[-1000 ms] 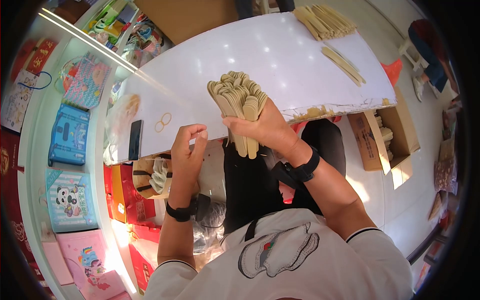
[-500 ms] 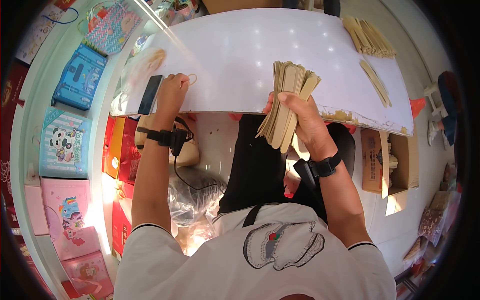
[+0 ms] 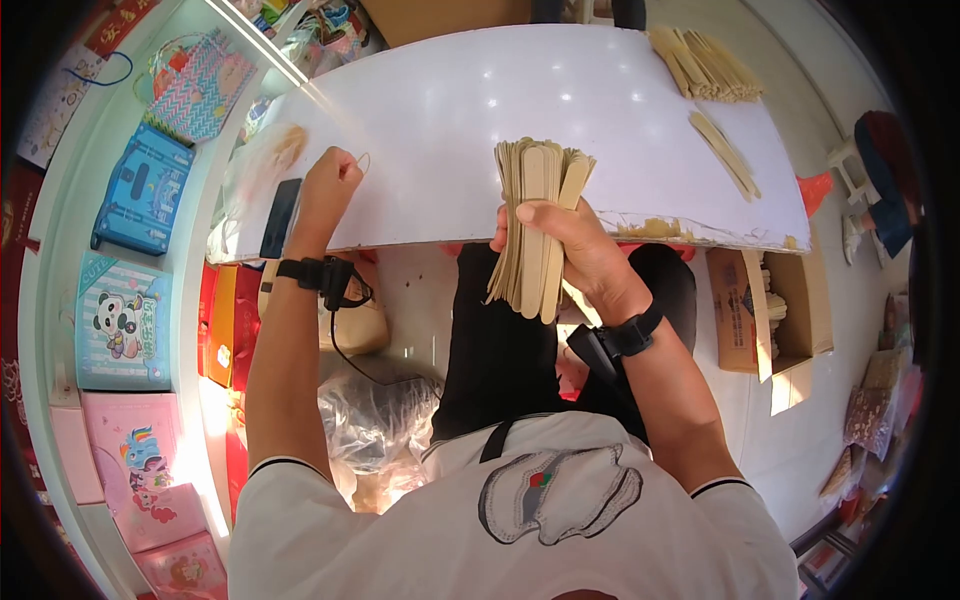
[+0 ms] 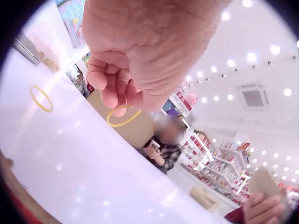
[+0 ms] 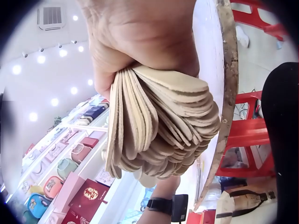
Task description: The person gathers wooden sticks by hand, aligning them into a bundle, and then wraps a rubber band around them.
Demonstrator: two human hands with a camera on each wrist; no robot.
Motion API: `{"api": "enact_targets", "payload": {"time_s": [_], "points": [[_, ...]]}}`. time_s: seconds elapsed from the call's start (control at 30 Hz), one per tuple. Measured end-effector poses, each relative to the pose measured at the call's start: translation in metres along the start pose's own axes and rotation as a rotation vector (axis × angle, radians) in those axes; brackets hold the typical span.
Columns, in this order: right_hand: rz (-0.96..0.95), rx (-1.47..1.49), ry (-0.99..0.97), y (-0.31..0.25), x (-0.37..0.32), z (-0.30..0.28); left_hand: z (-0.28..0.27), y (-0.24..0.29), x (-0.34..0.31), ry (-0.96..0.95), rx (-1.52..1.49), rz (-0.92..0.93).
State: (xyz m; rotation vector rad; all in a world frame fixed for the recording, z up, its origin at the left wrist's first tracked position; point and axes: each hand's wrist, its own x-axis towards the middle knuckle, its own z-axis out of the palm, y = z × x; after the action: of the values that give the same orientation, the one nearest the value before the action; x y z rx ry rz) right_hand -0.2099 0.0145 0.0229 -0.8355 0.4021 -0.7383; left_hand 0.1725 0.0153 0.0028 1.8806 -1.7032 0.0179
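Over the table's near left part, my left hand pinches a thin yellow rubber band, which hangs from its fingertips in the left wrist view. A second rubber band lies on the white tabletop. My right hand grips a thick bundle of flat wooden sticks with rounded ends, held above the near table edge. The thumb lies across the front of the bundle. From the right wrist view, the stick ends fan out unevenly.
Close to my left hand are a dark phone and a clear plastic bag. More sticks are piled at the far right, with a few loose sticks nearer. A cardboard box stands below the right end. Another person is across the table.
My left hand has moved from beside the bundle out to the left and taken up a rubber band. The bundle in my right hand has turned, its sticks now more upright in view.
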Motion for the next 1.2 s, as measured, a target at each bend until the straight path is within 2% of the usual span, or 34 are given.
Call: {"api": "enact_targets", "payload": {"time_s": [0.03,0.13,0.23,0.37,0.47,0.73,0.87,0.97,1.03,1.13,1.2], "points": [[-0.008,0.021,-0.024,0.000,0.000,-0.002,-0.006,0.017,0.002,-0.032,-0.169,-0.118],[-0.016,0.043,-0.055,-0.004,0.001,-0.002,-0.025,0.094,-0.003,-0.257,-0.759,-0.322],[-0.005,0.055,-0.076,-0.006,0.000,-0.004,-0.027,0.155,-0.024,-0.428,-0.947,-0.375],[0.029,0.099,-0.102,-0.004,-0.005,-0.008,-0.018,0.188,-0.039,-0.600,-1.060,-0.410],[0.043,0.156,-0.120,-0.002,-0.008,-0.012,-0.008,0.194,-0.043,-0.588,-0.998,-0.372],[0.076,0.177,-0.151,0.001,-0.011,-0.018,-0.005,0.207,-0.042,-0.575,-0.961,-0.413],[0.130,0.247,-0.254,0.002,-0.019,-0.016,-0.002,0.200,-0.041,-0.617,-0.930,-0.420],[0.122,0.269,-0.292,0.001,-0.024,-0.018,-0.003,0.182,-0.041,-0.759,-0.856,-0.236],[0.095,0.269,-0.278,-0.002,-0.028,-0.023,-0.004,0.175,-0.049,-0.684,-1.160,-0.239],[0.097,0.253,-0.274,-0.004,-0.033,-0.029,-0.003,0.179,-0.056,-0.627,-1.820,-0.179],[0.108,0.263,-0.336,-0.003,-0.033,-0.034,-0.002,0.180,-0.063,-0.598,-2.077,-0.161]]}}
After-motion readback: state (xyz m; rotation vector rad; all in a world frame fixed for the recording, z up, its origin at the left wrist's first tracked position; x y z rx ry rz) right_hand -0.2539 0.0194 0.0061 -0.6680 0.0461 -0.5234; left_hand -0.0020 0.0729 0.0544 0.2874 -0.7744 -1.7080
